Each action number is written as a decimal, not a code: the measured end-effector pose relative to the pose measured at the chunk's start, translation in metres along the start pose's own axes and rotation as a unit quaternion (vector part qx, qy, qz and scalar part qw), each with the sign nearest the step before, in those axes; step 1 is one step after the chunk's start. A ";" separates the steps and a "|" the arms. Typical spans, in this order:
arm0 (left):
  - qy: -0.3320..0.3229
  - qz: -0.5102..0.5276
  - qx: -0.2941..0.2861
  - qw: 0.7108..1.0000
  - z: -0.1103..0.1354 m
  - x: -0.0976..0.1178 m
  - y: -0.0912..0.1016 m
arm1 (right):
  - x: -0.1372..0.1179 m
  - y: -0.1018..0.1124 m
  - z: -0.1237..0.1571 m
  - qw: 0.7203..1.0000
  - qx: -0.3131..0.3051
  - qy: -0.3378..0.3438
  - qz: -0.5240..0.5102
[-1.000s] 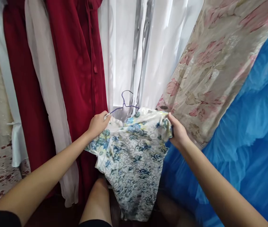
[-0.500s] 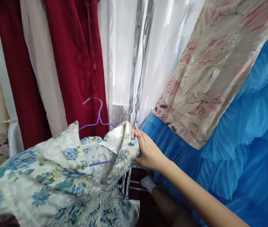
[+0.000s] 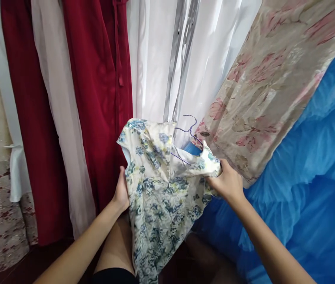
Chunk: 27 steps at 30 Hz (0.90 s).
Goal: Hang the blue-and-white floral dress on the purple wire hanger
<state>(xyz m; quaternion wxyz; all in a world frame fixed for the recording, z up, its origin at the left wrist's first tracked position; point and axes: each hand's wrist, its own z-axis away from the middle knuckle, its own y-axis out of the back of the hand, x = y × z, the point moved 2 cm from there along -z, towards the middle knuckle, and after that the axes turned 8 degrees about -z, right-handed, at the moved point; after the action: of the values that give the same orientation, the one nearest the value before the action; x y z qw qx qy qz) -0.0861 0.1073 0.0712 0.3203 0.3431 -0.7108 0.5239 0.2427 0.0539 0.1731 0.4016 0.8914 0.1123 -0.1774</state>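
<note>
I hold a white dress with a blue flower print [image 3: 158, 189] up in front of me. A thin purple wire hanger [image 3: 188, 132] sits in its neck, the hook poking up at the top right. My left hand [image 3: 122, 191] grips the dress's left edge, fingers tucked behind the cloth. My right hand [image 3: 228, 182] is closed on the right shoulder of the dress. The skirt hangs down over my knees.
Hanging garments fill the view: dark red dresses [image 3: 99, 79], a pale sheer one [image 3: 56, 98], white cloth [image 3: 152, 59], a beige dress with pink flowers [image 3: 268, 86] and a big blue tulle skirt [image 3: 312, 177]. A shiny metal rack pole [image 3: 179, 59] stands behind the white cloth.
The printed dress swung out to the lower left, hiding my left hand, then came back to the middle. Both hands now hold it upright, hanger hook at the top right.
</note>
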 end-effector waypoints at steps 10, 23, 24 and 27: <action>0.007 -0.252 0.104 0.962 0.075 -0.075 0.000 | -0.003 0.002 -0.007 0.979 -0.042 0.185 -0.074; 0.034 -0.265 0.072 0.961 0.115 -0.088 -0.033 | -0.062 -0.133 0.201 0.766 -0.198 -0.173 -0.587; 0.040 -0.272 0.071 0.959 0.115 -0.083 -0.031 | -0.065 -0.135 0.202 0.758 -0.192 -0.179 -0.598; 0.048 -0.276 0.076 0.957 0.116 -0.072 -0.027 | -0.069 -0.127 0.190 0.747 -0.175 -0.172 -0.618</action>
<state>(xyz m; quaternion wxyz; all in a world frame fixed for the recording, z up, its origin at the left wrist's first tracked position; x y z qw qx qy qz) -0.0344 0.0002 -0.0020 0.4591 0.5242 -0.5300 0.4833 0.0933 -0.0105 -0.0016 0.3651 0.4955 0.5970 -0.5146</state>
